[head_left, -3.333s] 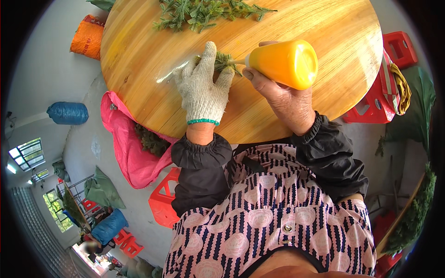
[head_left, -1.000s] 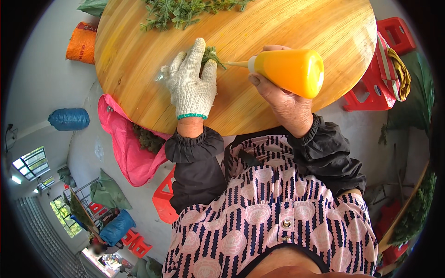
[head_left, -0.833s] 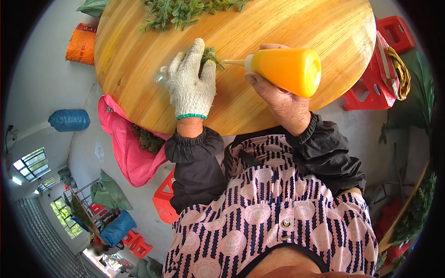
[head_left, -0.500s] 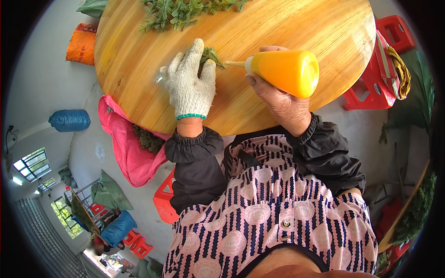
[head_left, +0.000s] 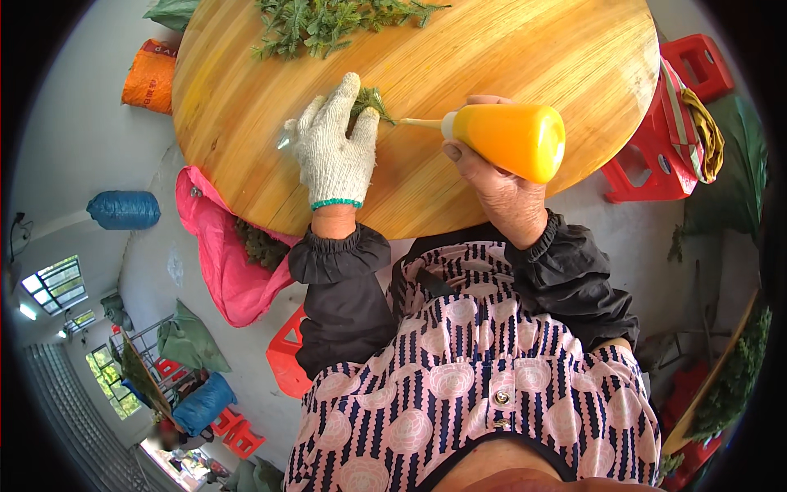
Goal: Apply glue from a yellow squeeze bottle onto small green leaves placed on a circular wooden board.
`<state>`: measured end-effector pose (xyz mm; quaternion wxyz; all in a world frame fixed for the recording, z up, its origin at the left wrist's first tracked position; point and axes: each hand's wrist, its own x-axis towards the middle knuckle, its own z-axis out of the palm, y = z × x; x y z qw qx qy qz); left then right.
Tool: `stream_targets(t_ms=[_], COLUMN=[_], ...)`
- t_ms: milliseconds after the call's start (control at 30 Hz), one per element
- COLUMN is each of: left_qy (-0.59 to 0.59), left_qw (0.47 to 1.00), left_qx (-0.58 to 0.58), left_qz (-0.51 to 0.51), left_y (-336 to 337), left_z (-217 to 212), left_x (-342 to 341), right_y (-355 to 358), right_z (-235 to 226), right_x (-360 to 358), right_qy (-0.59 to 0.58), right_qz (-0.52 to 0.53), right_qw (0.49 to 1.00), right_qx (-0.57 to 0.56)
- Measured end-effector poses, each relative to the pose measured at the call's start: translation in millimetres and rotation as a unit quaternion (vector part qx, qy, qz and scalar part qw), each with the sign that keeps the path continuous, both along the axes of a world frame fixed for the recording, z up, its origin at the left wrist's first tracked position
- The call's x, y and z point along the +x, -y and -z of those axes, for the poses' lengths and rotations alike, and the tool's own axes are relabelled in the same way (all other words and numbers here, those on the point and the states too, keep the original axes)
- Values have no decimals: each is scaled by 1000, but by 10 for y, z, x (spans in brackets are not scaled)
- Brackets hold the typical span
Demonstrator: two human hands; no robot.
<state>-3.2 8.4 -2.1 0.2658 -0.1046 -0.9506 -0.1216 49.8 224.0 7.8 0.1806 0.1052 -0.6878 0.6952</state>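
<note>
The right hand (head_left: pixel 502 182) clamps a yellow squeeze bottle (head_left: pixel 512 141) sideways, apparently to aim its nozzle (head_left: pixel 425 123) toward nine o'clock. Palm down, the gloved left hand (head_left: pixel 334 152) spreads thumb and forefinger about an evergreen sprig (head_left: pixel 369 98) there, probably steadying it; any pinch is hidden. Cuttings (head_left: pixel 324 25) lie at eleven o'clock.

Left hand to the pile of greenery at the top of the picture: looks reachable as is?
Probably yes: just tabletop shows between the left hand and the pile, with the bottle off to the right. It may have to leave the sprig by its thumb.
</note>
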Motion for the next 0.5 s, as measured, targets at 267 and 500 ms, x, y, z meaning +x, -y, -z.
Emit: stream_targets(t_ms=[267, 500], left_qy=[6, -210], left_qw=[986, 920], left_qx=[153, 300], left_qz=[63, -136], left_y=[88, 827], left_z=[-61, -344], left_x=[15, 757], right_y=[-219, -258], right_z=[180, 210], right_x=[-108, -134], right_qy=[89, 106], right_qz=[-20, -46], right_qw=[908, 901], right_qx=[-410, -419])
